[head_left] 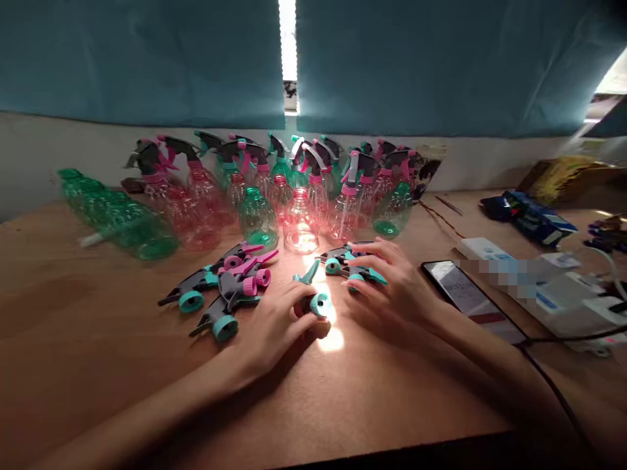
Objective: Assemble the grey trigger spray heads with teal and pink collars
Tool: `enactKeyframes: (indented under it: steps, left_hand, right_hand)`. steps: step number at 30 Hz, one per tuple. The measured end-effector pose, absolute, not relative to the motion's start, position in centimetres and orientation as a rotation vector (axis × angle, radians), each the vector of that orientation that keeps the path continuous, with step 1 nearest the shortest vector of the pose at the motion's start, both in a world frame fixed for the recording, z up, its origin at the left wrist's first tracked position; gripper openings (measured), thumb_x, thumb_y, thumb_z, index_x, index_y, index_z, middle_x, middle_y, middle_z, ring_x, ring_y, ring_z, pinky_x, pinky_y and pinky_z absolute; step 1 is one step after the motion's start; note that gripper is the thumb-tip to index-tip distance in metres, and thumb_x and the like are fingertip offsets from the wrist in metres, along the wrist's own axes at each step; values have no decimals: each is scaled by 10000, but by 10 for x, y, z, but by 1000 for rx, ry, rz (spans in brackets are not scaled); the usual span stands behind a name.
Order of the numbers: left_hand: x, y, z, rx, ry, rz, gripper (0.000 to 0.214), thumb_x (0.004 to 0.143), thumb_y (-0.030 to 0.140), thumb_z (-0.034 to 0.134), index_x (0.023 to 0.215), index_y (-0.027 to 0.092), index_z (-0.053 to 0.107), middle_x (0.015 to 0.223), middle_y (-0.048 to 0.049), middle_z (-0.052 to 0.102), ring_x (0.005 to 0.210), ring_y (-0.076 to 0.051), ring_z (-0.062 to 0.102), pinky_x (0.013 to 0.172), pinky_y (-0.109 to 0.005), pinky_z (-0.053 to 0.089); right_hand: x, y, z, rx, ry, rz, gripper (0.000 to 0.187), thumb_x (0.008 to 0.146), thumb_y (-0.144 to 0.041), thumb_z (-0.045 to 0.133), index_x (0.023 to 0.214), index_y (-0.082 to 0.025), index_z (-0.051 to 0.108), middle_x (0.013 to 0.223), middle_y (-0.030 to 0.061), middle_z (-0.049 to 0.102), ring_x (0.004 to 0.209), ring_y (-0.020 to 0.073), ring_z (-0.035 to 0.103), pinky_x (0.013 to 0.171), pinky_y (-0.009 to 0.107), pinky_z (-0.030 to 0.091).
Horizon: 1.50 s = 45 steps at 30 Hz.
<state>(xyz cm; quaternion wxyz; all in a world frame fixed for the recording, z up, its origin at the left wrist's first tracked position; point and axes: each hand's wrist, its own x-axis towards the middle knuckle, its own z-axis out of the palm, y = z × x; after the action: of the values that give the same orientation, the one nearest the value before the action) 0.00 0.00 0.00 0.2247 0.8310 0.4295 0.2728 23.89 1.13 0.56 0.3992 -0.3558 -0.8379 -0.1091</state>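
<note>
My left hand [277,320] has its thumb and fingers closed on a grey spray head [318,305] with a teal collar and trigger, near the table's middle. My right hand [399,281] reaches over a small group of teal-and-grey spray heads [333,266], its fingers apart and its fingertips at the nearest ones. To the left of my left hand lies a pile of loose spray heads [225,328] with teal or pink collars. Behind both hands stand pink bottles [301,225] and green bottles [258,219], some topless.
Rows of bottles with spray heads fitted [151,173] stand along the wall. Green bottles [142,228] lie or lean at the left, blurred. A phone [473,300], a white power strip [519,277] with cables, and a dark blue packet [529,215] are at the right.
</note>
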Motion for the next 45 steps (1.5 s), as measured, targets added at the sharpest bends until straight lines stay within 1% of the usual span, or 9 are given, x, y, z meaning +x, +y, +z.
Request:
enactKeyframes:
  steps: [3,6,10,18,25,29,35,42,45]
  left_hand:
    - [3,2,-3,2099,1229,739,226,800,249,636,1024,217,647,683,39,590,602,-131,538,597,-235,403]
    - [4,4,-5,1969,1226,726,287,802,249,619,1085,207,629,643,41,591,568,-132,550,552,-223,409]
    - [1,7,-9,1923,1203,738,335,771,148,595,1103,189,621,650,39,606,573,-124,565,533,-206,411]
    - [0,6,-10,1842,1202,721,358,771,98,588,1113,198,622,549,78,562,467,-89,532,480,-178,399]
    - [-1,4,-11,1827,1199,781,346,806,142,601,1147,192,626,545,77,561,466,-91,542,480,-180,411]
    - [-1,3,-11,1851,1166,801,326,824,170,596,1148,189,635,543,74,557,459,-93,542,484,-186,420]
    - [1,3,-11,1986,1144,827,334,785,94,593,1098,189,664,636,56,582,513,-91,543,514,-188,419]
    - [1,3,-12,1930,1143,786,295,808,154,609,1094,197,667,623,56,592,497,-97,547,505,-194,421]
    - [0,3,-11,1859,1180,813,297,827,183,604,1120,192,651,584,62,586,468,-100,547,493,-197,425]
  right_hand:
    - [225,8,14,-831,-2086,-102,33,875,-159,568,881,-184,589,812,53,662,751,173,623,661,311,508]
    - [210,6,9,-792,-2072,-16,62,863,-144,539,882,-197,564,761,37,635,674,162,595,585,292,489]
    - [192,4,-13,-689,-2106,-16,217,799,-198,612,998,-210,526,896,90,652,804,234,604,665,387,515]
    - [186,3,-24,-735,-2079,-135,231,799,-129,575,1015,-184,512,841,91,674,726,233,611,625,401,507]
    - [178,-13,-26,-783,-1977,-25,390,737,-65,598,1109,-151,523,904,115,666,853,263,597,712,419,530]
    - [174,-15,-26,-781,-1914,150,345,737,-41,599,1035,-192,511,886,89,640,835,237,585,683,385,544]
    - [177,-10,-27,-757,-1979,51,315,753,-101,632,1006,-199,473,876,94,617,808,240,575,672,415,529]
    - [180,-9,-25,-730,-1999,94,284,734,-117,641,946,-197,469,883,102,621,780,235,574,645,404,523]
    - [179,-11,-25,-766,-2004,66,299,730,-111,643,964,-198,478,918,110,639,843,251,587,684,414,530]
